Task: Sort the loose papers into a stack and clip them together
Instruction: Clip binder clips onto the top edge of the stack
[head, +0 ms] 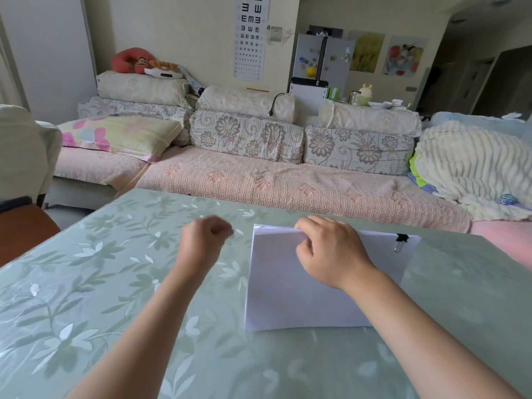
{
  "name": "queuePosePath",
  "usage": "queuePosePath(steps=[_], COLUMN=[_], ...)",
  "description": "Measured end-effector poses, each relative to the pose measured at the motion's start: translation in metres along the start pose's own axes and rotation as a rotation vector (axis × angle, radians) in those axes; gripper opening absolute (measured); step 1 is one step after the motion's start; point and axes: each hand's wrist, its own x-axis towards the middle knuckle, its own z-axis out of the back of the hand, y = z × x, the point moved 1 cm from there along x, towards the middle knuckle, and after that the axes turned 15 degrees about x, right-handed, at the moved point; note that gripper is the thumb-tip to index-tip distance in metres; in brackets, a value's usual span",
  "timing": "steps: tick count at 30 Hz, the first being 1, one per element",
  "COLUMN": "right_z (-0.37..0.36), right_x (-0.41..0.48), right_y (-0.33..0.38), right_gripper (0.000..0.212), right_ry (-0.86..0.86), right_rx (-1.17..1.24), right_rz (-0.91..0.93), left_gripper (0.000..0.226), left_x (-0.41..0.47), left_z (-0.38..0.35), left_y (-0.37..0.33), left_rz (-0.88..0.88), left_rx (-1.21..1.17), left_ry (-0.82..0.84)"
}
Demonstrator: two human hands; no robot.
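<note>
Papers (285, 298) in right hand (331, 254), clip (401, 239) attached

One head-worn camera looks forward and down, close over the table (86, 283), with the sofa (259, 182) beyond at twelve o'clock.

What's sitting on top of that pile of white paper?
The right hand grips the far edge of the paper stack, and a black binder clip bites its far right corner. The sheet beneath the hand and forearm is hidden.
</note>
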Motion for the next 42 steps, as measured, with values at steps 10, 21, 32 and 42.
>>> queuePosePath(steps=[10,21,32,42], right_z=[0.011,0.012,0.006,0.005], right_x=[-0.003,-0.002,0.003,0.006], right_y=[-0.005,-0.009,-0.014,-0.015], right_gripper=[0.035,0.016,0.026,0.012], right_ry=[-0.010,-0.057,-0.069,-0.147], right_rx=[0.249,0.428,0.561,0.663], right_rz=[0.022,-0.044,-0.160,-0.255], left_gripper=[0.017,0.012,0.005,0.023], left_x=[-0.016,-0.016,-0.025,-0.023], left_z=[0.032,0.017,0.015,0.024], left_y=[-0.114,-0.108,-0.101,-0.081], left_rz=[-0.372,-0.331,-0.352,-0.369], left_rx=[-0.147,-0.190,-0.124,0.101], left_ry=[0.103,0.219,0.196,0.364])
